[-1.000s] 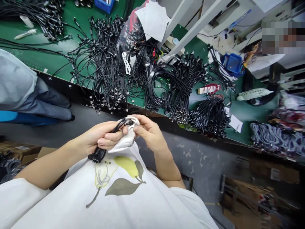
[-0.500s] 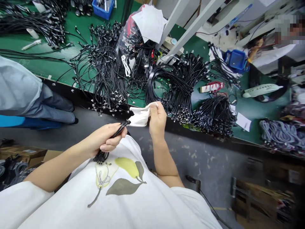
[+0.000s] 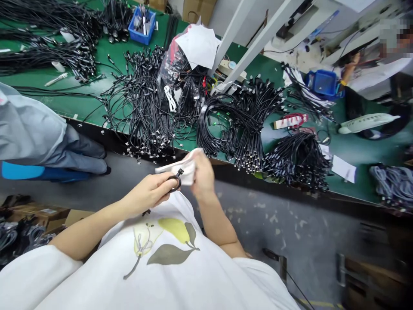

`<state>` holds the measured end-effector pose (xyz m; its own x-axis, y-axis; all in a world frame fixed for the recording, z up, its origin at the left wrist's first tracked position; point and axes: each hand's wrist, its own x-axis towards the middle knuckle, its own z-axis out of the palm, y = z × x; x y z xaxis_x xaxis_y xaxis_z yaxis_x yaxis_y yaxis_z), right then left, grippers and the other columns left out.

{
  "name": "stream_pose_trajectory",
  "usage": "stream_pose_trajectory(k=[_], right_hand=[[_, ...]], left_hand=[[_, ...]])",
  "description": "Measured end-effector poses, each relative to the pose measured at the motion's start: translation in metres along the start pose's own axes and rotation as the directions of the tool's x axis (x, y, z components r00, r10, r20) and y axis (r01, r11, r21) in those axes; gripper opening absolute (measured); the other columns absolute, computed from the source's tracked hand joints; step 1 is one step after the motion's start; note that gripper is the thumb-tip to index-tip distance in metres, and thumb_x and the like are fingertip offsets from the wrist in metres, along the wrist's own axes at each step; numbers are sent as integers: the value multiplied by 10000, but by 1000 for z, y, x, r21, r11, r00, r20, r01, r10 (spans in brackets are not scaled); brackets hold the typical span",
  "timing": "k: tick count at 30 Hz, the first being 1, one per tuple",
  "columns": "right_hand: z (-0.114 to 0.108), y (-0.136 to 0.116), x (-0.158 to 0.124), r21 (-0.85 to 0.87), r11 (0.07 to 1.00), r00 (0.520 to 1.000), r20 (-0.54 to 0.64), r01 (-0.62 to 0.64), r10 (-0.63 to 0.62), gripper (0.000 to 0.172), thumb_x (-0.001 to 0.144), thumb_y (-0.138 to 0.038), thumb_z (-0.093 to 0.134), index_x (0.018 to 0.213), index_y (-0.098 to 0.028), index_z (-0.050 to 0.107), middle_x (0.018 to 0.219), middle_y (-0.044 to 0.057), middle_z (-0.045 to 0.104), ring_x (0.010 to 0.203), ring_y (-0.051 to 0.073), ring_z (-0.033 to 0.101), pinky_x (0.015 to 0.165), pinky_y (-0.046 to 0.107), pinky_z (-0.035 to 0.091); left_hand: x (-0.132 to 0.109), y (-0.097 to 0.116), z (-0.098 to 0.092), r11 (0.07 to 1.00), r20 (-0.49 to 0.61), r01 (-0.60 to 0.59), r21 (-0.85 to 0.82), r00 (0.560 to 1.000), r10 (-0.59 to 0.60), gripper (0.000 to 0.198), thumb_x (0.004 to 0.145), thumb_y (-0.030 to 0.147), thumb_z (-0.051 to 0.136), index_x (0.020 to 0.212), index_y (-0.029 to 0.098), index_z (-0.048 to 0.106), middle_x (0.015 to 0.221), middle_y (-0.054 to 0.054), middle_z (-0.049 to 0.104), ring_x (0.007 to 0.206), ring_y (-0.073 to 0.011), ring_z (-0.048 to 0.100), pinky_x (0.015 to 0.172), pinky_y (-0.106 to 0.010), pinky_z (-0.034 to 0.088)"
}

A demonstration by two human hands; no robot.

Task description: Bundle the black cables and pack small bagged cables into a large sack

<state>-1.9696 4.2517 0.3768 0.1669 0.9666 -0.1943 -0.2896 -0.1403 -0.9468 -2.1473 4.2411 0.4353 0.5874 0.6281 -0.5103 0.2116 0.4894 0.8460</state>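
Note:
My left hand [image 3: 155,189] is closed round a black cable [image 3: 175,183] whose loop and connector end stick out past the fingers. Just beyond it, my right hand [image 3: 202,174] grips a white cloth [image 3: 185,170], with the fingers partly blurred. The cloth lies behind the cable's connector; whether the two touch I cannot tell. Both hands are in front of my white shirt, short of the bench edge.
On the green bench [image 3: 85,105] lie several black cable bundles [image 3: 145,107], a coiled bundle [image 3: 209,125] and blue bins [image 3: 142,26]. Grey posts [image 3: 251,47] rise from it. A person in grey clothes [image 3: 32,125] is at the left, near a blue stool [image 3: 26,171].
My right hand and the cloth have moved left, closer to my left hand. The cable in my left hand has turned, so its loop now shows. The view has shifted slightly.

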Motion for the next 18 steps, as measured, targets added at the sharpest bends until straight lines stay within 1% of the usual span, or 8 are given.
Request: stream_pose_trajectory(k=[2, 3, 6, 8, 10, 12, 14, 18], right_hand=[[-19, -12, 7, 1, 993, 980, -160, 117, -116, 459, 869, -654, 611, 755, -214, 547, 594, -47, 474, 464, 85, 400, 428, 209, 343], [-29, -18, 5, -45, 987, 976, -153, 152, -157, 427, 897, -629, 592, 800, -213, 580, 631, -36, 505, 483, 91, 426, 439, 211, 363], [-49, -37, -15, -297, 922, 968, 110, 247, -224, 318, 989, -495, 523, 1089, -225, 657, 901, 30, 645, 694, 136, 594, 610, 252, 506], [-55, -45, -30, -452, 805, 915, 304, 384, -266, 308, 1020, -385, 489, 1258, -237, 615, 1085, 63, 660, 905, 175, 649, 795, 303, 547], [-59, -47, -36, -523, 679, 846, 435, 516, -308, 306, 1033, -262, 456, 1305, -228, 593, 1124, 72, 665, 982, 175, 653, 875, 307, 537], [-66, -45, -32, -516, 598, 780, 514, 614, -358, 290, 1027, -167, 448, 1257, -221, 617, 1076, 61, 689, 946, 148, 662, 852, 266, 533], [-77, -40, -24, -496, 558, 738, 547, 665, -394, 252, 1010, -130, 486, 1180, -227, 645, 998, 40, 702, 885, 130, 662, 805, 237, 528], [-99, -29, -7, -504, 532, 726, 559, 681, -400, 127, 989, -180, 552, 1057, -224, 651, 969, 50, 657, 888, 156, 641, 787, 270, 527]], left_hand=[[-2, 5, 4, 995, -38, 1, 95, 999, 2, 341, 988, 477, 456, 896, 169, 570, 458, 96, 385, 393, -51, 302, 417, -158, 267], [-2, 7, 6, 994, -44, 16, 104, 999, -11, 352, 993, 486, 435, 916, 172, 573, 457, 96, 391, 394, -54, 313, 420, -161, 267], [4, 12, 13, 993, -21, 39, 107, 999, -37, 366, 998, 513, 390, 975, 189, 560, 452, 106, 392, 390, -67, 333, 427, -173, 273], [12, 16, 20, 981, -17, 26, 190, 1000, -23, 340, 1000, 497, 377, 941, 202, 537, 457, 105, 406, 395, -71, 338, 449, -181, 291], [21, 20, 28, 940, -24, 14, 342, 1000, -6, 297, 995, 443, 378, 851, 210, 491, 476, 94, 426, 411, -75, 348, 474, -193, 293], [30, 22, 37, 865, -21, 11, 501, 1000, -1, 271, 984, 388, 380, 789, 213, 446, 506, 78, 441, 437, -84, 368, 493, -210, 275], [38, 21, 45, 787, -4, 6, 617, 1000, -4, 262, 979, 368, 375, 779, 214, 444, 532, 66, 436, 462, -97, 375, 507, -229, 251], [52, 14, 56, 656, 2, -21, 754, 1000, 30, 279, 991, 379, 377, 815, 211, 512, 583, 51, 431, 503, -111, 366, 537, -249, 235]])
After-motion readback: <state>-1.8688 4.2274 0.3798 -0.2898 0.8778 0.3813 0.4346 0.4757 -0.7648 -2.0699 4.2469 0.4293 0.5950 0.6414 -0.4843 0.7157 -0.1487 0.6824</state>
